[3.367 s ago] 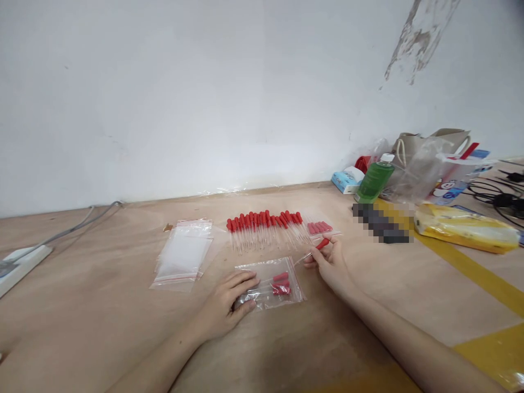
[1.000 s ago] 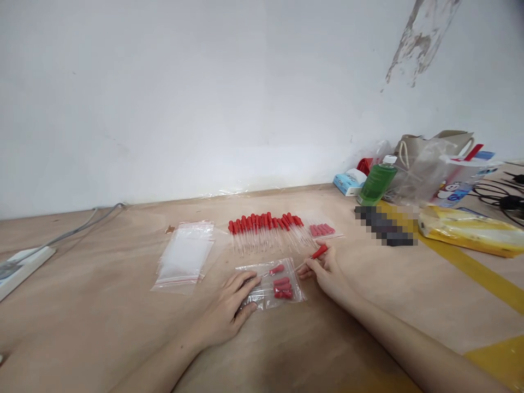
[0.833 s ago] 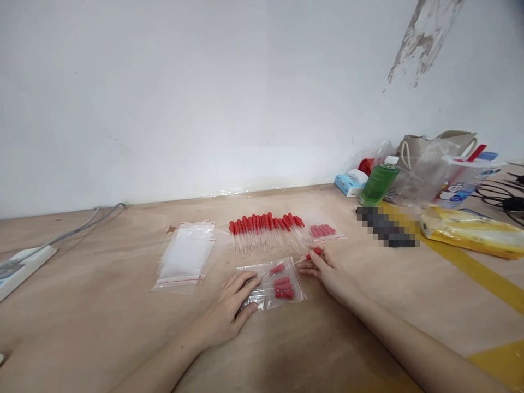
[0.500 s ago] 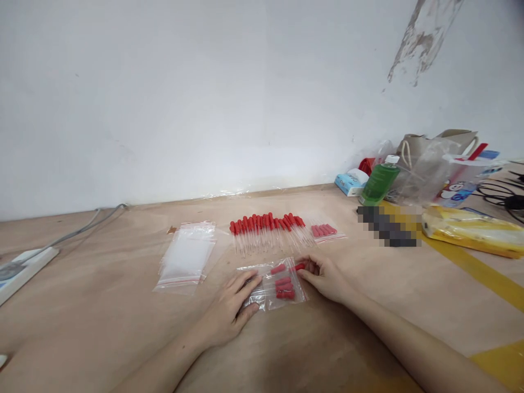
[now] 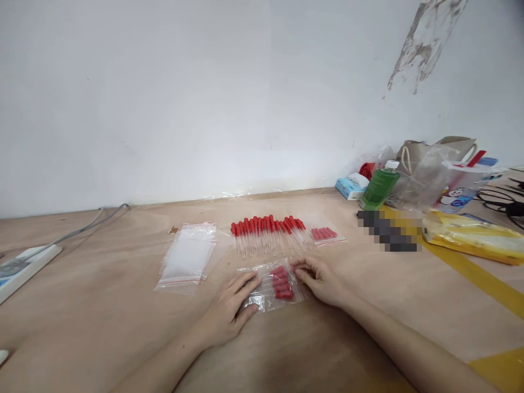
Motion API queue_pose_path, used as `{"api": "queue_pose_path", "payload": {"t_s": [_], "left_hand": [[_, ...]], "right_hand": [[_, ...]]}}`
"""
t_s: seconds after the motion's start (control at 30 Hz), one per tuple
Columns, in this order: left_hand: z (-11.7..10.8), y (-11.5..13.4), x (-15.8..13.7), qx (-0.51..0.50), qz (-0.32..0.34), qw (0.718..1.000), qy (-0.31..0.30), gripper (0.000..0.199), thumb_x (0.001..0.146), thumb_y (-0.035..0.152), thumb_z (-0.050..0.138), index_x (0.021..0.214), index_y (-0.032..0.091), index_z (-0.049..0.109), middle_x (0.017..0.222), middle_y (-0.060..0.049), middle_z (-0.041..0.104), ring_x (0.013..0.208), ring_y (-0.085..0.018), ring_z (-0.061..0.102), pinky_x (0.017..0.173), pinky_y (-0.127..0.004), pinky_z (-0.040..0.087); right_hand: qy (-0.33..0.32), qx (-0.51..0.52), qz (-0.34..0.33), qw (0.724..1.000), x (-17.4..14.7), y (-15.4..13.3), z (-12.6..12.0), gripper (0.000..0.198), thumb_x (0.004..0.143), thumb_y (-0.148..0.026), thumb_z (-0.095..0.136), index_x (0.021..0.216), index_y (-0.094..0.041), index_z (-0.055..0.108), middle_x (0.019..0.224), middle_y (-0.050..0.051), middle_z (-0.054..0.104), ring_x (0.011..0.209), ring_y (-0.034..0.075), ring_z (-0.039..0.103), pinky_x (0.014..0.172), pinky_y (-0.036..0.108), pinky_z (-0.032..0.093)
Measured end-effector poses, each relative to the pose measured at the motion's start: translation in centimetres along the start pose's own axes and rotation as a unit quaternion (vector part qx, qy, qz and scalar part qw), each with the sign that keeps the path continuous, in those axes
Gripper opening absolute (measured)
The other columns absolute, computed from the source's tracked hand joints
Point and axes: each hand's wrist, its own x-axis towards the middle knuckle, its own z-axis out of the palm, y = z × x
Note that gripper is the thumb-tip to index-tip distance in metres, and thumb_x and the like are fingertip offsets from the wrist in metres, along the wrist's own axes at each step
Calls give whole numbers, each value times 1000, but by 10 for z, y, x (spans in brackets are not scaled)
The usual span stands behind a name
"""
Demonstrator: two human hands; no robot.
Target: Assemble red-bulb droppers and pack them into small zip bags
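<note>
A clear zip bag (image 5: 265,300) lies flat in front of me. Inside it, side by side, are several droppers with red rubber bulbs (image 5: 281,283). My left hand (image 5: 233,305) rests on the bag's left part with fingers spread. At the bag's right edge, the zip end, my right hand (image 5: 317,277) has its thumb and fingers pinched on the plastic. Beyond the bag lies a row of loose droppers (image 5: 266,226), red bulbs pointing away from me. Another filled zip bag (image 5: 325,233) sits to the right of that row.
A stack of unfilled zip bags (image 5: 186,256) lies to the left. At the right stand a green bottle (image 5: 380,186), a tissue pack (image 5: 349,188), paper and plastic bags, and a yellow packet (image 5: 470,236). A power strip (image 5: 28,270) with a cable is at far left.
The dropper that my right hand held at the bag's opening now lies inside with the others. My right fingers have let go of it. My left hand has stayed put.
</note>
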Motion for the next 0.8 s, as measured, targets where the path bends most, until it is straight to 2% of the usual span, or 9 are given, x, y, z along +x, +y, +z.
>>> {"api": "queue_pose_path", "payload": {"t_s": [0.1,0.23,0.37,0.43,0.53,0.6,0.67,0.8], "left_hand": [[0,0,0,-8,-1,1000,3,49,87,28,43,134,28,30,138,-6,35,124,-24,35,101,-44,33],[0,1,0,-27,7,1000,-7,52,87,28,43,136,29,26,139,-5,34,125,-22,34,102,-43,32],[-3,4,0,-36,13,999,-15,53,88,28,42,137,30,22,141,-3,31,126,-21,32,103,-40,32],[-3,5,-1,-32,13,999,3,51,89,29,41,137,29,23,141,-3,30,128,-21,30,104,-40,31],[-2,2,-1,-11,-26,996,83,46,90,28,36,135,26,28,140,-4,31,130,-22,23,106,-43,25],[0,-2,0,6,-74,987,143,41,90,29,35,131,25,34,137,-4,34,131,-23,22,105,-45,25],[3,-8,1,19,-114,976,186,37,89,31,36,125,25,42,134,-5,38,129,-23,24,104,-46,27],[7,-14,3,48,-170,955,237,30,86,36,43,112,26,51,128,-6,43,128,-26,24,102,-53,23]], "right_hand": [[52,-12,48,997,4,0,-1,26,74,-40,55,88,-18,58,77,4,64,69,17,59,61,29,46],[17,-41,85,995,7,-2,3,29,69,-43,59,77,-16,60,65,1,61,58,13,54,53,25,42],[16,-32,98,995,4,-8,7,30,65,-44,63,66,-16,54,58,-1,55,54,11,49,50,23,38],[9,9,83,996,0,-12,7,33,66,-49,61,66,-17,52,59,-2,55,56,12,50,53,23,40],[18,119,72,990,-3,-17,1,37,68,-55,57,70,-19,48,65,-1,57,60,12,53,58,25,45],[65,180,83,978,-2,-18,-9,39,65,-56,59,71,-20,45,64,-2,56,58,13,54,57,27,46],[159,234,92,955,4,-15,-24,41,61,-54,64,71,-22,41,63,-2,55,55,13,54,53,27,47],[376,305,44,874,28,-3,-57,46,53,-41,72,76,-23,37,68,-4,54,59,12,56,56,25,48]]}}
